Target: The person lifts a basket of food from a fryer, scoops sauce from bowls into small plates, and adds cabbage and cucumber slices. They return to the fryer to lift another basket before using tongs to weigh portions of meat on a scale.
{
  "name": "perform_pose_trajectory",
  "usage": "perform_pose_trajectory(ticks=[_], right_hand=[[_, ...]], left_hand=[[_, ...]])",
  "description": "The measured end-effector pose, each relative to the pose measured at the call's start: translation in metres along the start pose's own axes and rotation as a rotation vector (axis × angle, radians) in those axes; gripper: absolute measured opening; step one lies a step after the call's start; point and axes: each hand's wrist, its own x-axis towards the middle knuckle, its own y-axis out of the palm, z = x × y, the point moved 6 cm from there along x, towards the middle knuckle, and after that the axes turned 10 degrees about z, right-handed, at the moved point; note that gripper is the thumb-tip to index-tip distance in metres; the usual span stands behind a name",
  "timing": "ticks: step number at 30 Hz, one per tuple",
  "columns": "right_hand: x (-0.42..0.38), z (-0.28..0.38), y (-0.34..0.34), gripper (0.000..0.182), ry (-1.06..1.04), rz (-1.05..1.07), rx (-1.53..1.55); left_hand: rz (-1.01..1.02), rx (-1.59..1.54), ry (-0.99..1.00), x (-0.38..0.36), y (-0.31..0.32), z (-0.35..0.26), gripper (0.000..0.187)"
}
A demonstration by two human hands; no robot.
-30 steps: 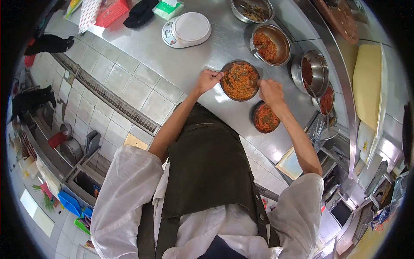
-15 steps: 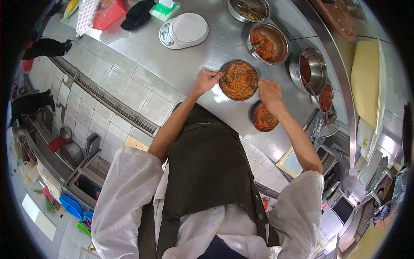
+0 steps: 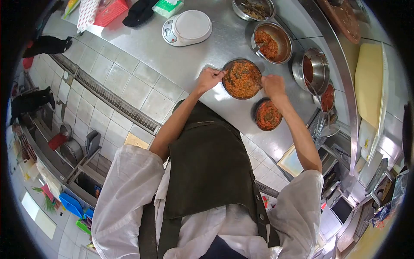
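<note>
A round dark bowl [image 3: 242, 78] full of orange-red food mixed with darker bits sits on the steel counter in front of me. My left hand [image 3: 210, 79] pinches its left rim between thumb and fingers. At the opposite rim, my right hand [image 3: 274, 87] is closed, back of the hand upward; whatever its fingers hold is hidden. Just below that hand stands a smaller dark bowl [image 3: 268, 115] of similar red food, with a darker patch in its middle.
Steel bowls of food line the counter's back: greenish contents [image 3: 254, 9], orange mix with a utensil [image 3: 270, 42], and red sauce [image 3: 311, 71]. A white kitchen scale [image 3: 187, 28] stands left, beside a black cap [image 3: 139, 14] and red basket [image 3: 110, 13]. Another person's dark-clad leg [image 3: 47, 46] shows far left.
The view has shifted slightly, so the counter things appear a little farther right. Both hands stay at the same bowl's rims. The food's surface pattern looks somewhat different.
</note>
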Motion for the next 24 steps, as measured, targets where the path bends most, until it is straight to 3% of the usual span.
perform_pose_trajectory(ticks=[6, 9, 12, 15, 18, 21, 24], right_hand=[[0.0, 0.012, 0.004, 0.011, -0.088, -0.041, -0.054], [0.01, 0.015, 0.007, 0.012, -0.198, 0.157, 0.01], [0.012, 0.014, -0.011, 0.013, -0.05, 0.272, -0.098], [0.024, 0.006, -0.019, 0.019, -0.039, -0.042, -0.161], [0.019, 0.004, -0.009, 0.02, -0.031, -0.042, -0.116], [0.001, 0.007, 0.009, 0.02, -0.053, 0.35, 0.079], [-0.011, 0.012, 0.03, 0.023, -0.091, 0.4, 0.387]], left_hand=[[0.042, 0.029, -0.054, -0.005, -0.001, -0.01, 0.031], [0.045, 0.049, -0.049, -0.006, -0.003, -0.013, 0.032], [0.05, 0.03, -0.042, -0.005, -0.001, -0.012, 0.032], [0.028, 0.028, -0.043, -0.006, -0.003, -0.011, 0.03], [0.035, 0.02, -0.056, -0.006, -0.001, -0.011, 0.028], [0.033, 0.004, -0.056, -0.003, 0.0, -0.007, 0.029], [0.044, -0.03, -0.049, 0.0, 0.002, -0.001, 0.029]])
